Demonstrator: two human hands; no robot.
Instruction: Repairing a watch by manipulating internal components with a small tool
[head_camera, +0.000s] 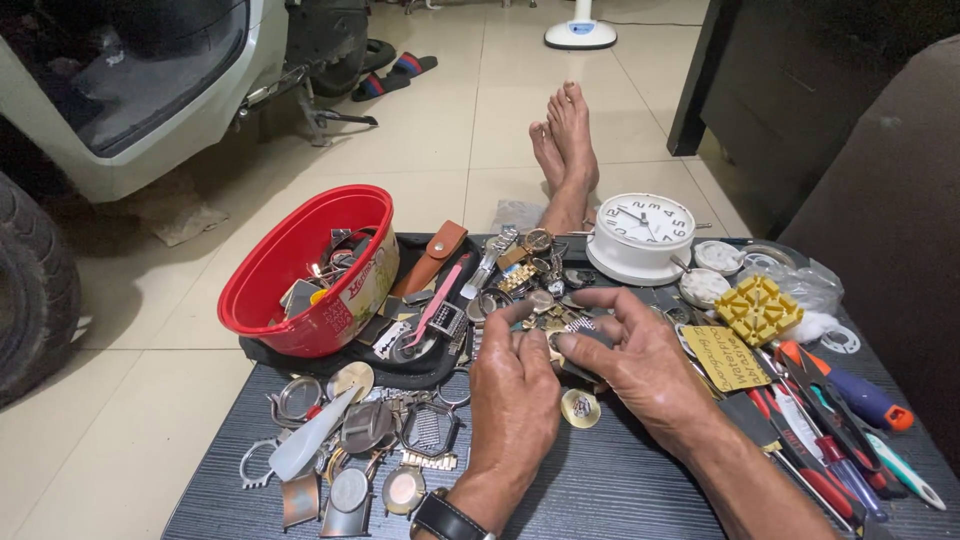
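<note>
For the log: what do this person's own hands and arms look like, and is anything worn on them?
Both forearms are bare, with no sleeves or gloves in view. The left hand has a wristwatch with a dark strap and a metal buckle on its wrist. The right hand shows no watch or bracelet. No rings are visible.

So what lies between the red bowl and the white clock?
In the head view, between the red bowl and the white clock lie a brown leather strap and a jumble of metal watches on a dark tray.
</note>
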